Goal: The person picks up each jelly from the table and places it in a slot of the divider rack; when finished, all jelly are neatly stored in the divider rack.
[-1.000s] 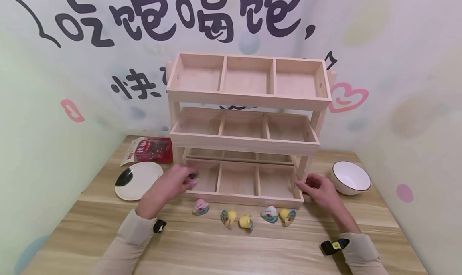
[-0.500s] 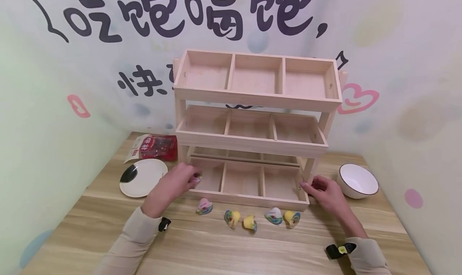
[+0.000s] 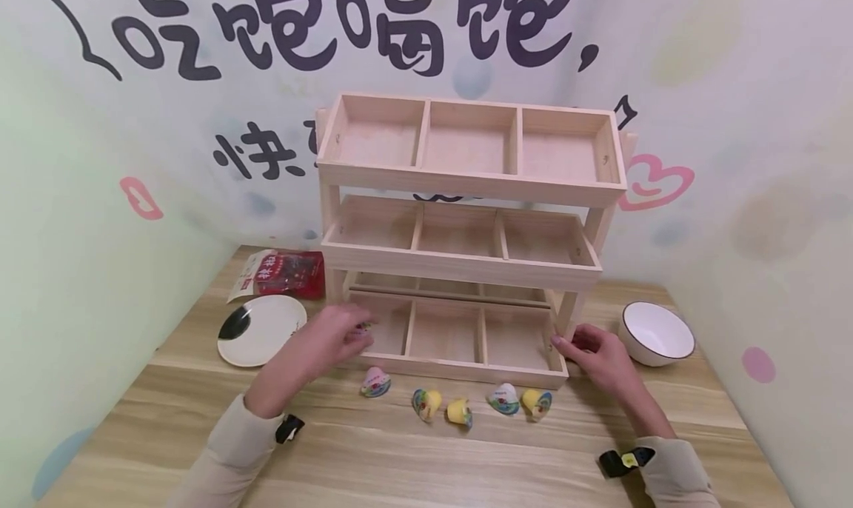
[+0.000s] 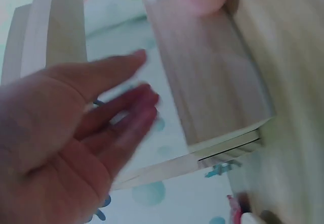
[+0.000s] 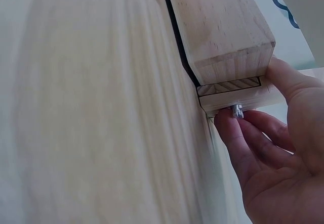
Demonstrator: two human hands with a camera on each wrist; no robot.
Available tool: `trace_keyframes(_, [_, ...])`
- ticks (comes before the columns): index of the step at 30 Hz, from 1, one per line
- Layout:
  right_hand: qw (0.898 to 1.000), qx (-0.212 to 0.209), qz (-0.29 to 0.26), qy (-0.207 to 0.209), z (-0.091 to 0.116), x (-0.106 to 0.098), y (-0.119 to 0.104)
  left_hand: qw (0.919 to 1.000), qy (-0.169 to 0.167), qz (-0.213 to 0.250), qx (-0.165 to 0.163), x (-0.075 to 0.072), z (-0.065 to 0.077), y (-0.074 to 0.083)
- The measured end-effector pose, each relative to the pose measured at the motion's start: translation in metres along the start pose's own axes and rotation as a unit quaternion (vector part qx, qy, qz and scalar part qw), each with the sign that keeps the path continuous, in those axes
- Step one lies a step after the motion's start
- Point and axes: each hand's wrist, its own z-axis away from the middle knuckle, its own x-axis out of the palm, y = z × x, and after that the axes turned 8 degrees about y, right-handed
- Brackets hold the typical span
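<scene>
A three-tier wooden rack (image 3: 460, 263), each tier split into three compartments, stands on the table. My left hand (image 3: 331, 339) reaches over the bottom tier's left compartment. In the left wrist view, its thumb and fingers are apart with nothing between them. A small jelly cup (image 3: 363, 328) shows just past the fingertips, partly hidden. My right hand (image 3: 595, 354) pinches the bottom tier's right end, thumb on one side and fingers near a metal bolt (image 5: 237, 111). In front of the rack lie a pink jelly cup (image 3: 376, 381), a white one (image 3: 504, 398) and several yellow ones (image 3: 459, 412).
Left of the rack are a white plate (image 3: 276, 330) with a black patch and a red-and-white snack bag (image 3: 290, 274). A white bowl (image 3: 656, 332) with a dark rim stands on the right. A printed cloth wall (image 3: 733, 234) closes off the back and sides.
My left hand's fingers have loosened from the jelly cup in the bottom left compartment. The right hand keeps its hold on the rack. The head view has shifted slightly.
</scene>
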Motion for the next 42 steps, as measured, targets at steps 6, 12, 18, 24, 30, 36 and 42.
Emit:
trace_keyframes(6, [1.0,-0.002,0.007,0.005,0.002,0.0,0.003,0.9952,-0.01,0.05,0.083,0.004,0.023,0.005])
trace_keyframes(12, [1.0,-0.004,0.007,0.008,0.003,-0.001,0.006,0.9949,-0.041,0.051,0.077,0.011,0.036,0.012])
trace_keyframes(18, [1.0,0.001,0.003,0.002,0.001,0.001,0.007,0.993,-0.043,0.053,0.096,0.015,0.034,0.018])
trace_keyframes(24, [1.0,-0.003,0.003,0.004,0.0,0.002,0.005,0.9941,-0.047,0.062,0.076,0.018,0.032,0.018])
trace_keyframes(30, [1.0,0.002,-0.001,0.002,0.0,0.002,0.003,0.9938,-0.059,0.069,0.064,0.021,0.031,0.016])
trace_keyframes(36, [1.0,0.004,0.005,0.005,0.0,0.002,0.002,0.9894,-0.09,0.111,0.025,0.023,0.032,0.014])
trace_keyframes(42, [1.0,0.0,0.007,0.009,0.001,0.001,0.001,0.9816,-0.124,0.145,-0.013,0.023,0.034,0.013])
